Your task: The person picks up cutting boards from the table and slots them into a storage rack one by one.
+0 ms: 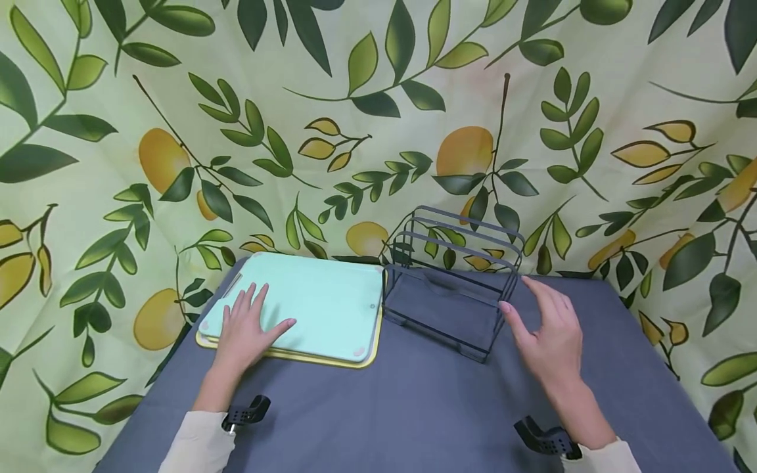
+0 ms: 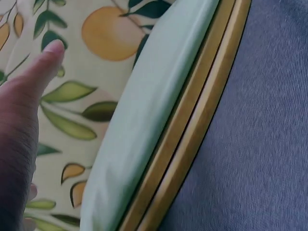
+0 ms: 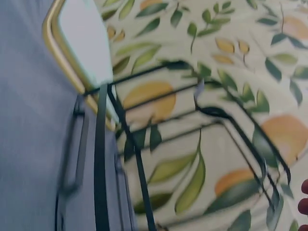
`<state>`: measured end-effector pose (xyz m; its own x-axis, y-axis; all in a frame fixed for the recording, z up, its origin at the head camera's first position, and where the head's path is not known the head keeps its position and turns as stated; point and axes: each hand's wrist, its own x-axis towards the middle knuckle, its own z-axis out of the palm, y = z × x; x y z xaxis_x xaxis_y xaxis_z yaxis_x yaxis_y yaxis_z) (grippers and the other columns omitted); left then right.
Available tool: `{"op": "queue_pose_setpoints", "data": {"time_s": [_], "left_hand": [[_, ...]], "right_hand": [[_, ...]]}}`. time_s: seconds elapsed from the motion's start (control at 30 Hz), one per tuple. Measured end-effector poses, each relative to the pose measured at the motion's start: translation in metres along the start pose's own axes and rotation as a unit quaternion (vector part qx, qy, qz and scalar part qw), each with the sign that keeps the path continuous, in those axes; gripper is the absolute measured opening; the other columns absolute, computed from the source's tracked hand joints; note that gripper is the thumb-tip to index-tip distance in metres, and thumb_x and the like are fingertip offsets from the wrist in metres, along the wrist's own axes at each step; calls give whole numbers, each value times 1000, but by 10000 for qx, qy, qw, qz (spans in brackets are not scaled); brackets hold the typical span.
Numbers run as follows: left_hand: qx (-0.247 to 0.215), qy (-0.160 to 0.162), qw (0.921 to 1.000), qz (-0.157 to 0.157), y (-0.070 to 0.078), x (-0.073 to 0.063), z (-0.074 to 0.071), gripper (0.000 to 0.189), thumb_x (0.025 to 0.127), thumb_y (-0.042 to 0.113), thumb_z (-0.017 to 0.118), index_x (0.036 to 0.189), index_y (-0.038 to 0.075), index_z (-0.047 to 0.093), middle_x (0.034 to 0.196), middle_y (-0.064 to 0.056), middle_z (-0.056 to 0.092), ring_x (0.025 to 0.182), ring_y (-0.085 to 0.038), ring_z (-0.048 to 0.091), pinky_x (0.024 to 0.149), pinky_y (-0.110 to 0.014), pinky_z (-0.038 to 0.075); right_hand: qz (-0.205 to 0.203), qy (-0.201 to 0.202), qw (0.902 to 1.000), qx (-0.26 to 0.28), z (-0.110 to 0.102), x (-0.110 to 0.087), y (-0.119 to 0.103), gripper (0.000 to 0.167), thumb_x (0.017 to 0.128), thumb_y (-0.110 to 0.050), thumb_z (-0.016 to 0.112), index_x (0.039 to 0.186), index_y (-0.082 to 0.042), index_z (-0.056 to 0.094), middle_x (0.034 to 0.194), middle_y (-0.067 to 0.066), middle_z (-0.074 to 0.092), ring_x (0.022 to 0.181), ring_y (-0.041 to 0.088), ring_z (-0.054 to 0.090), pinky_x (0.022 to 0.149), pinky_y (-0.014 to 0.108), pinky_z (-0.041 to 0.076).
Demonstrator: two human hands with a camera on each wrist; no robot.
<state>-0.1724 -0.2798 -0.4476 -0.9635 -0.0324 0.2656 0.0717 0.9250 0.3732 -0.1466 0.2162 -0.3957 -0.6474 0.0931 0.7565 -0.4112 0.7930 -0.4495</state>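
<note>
Over the near-left part of a stack of cutting boards, my left hand (image 1: 244, 332) is spread with straight fingers. The top board (image 1: 325, 295) is mint green; yellowish edges (image 2: 204, 115) of boards beneath show in the left wrist view. To the right of the stack stands a black wire rack (image 1: 440, 338) with several upright loops. My right hand (image 1: 552, 332) is beside the rack's right end, thumb and fingers apart with nothing between them. In the right wrist view, only its fingertips (image 3: 303, 207) appear at the right edge, with the rack's wires (image 3: 139, 168) ahead.
A dark blue-grey cloth (image 1: 378, 420) covers the table. Behind it hangs a pale fabric (image 1: 355, 164) printed with leaves and orange fruit. Each wrist carries a black strap (image 1: 248, 412). The rack's left end stands close against the boards' right edge.
</note>
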Motion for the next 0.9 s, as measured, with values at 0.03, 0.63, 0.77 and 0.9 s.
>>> {"op": "queue_pose_setpoints", "data": {"time_s": [0.03, 0.63, 0.77, 0.9], "left_hand": [[-54, 82, 9999, -57, -3, -2, 2, 100, 87, 65, 66, 159, 6, 29, 164, -27, 24, 150, -52, 21, 116, -76, 13], [-806, 985, 9846, -1198, -35, -13, -12, 90, 89, 49, 72, 158, 8, 32, 164, -22, 29, 150, -47, 27, 117, -69, 22], [-910, 1078, 9783, -1518, -42, -16, -9, 87, 89, 50, 71, 158, 10, 34, 164, -19, 30, 150, -44, 28, 117, -67, 24], [-1035, 1137, 9683, -1967, -47, -18, -1, 86, 90, 56, 68, 158, 16, 34, 165, -15, 31, 150, -43, 30, 115, -67, 28]], "right_hand": [[-95, 64, 9999, 73, 2, -2, -4, 52, 86, -23, 79, 132, -4, 65, 126, 22, 68, 115, 41, 59, 94, 51, 44], [-796, 100, 9882, 1302, 92, -9, -68, 57, 98, -53, 60, 123, -3, 69, 116, 17, 72, 109, 35, 64, 95, 50, 47], [-884, -177, 9867, 1350, 108, -14, -80, 58, 100, -55, 56, 126, -5, 68, 119, 16, 71, 109, 32, 66, 92, 50, 52], [-912, -309, 9846, 1462, 123, -20, -89, 52, 99, -49, 61, 127, -6, 68, 121, 15, 71, 109, 32, 66, 89, 52, 54]]}}
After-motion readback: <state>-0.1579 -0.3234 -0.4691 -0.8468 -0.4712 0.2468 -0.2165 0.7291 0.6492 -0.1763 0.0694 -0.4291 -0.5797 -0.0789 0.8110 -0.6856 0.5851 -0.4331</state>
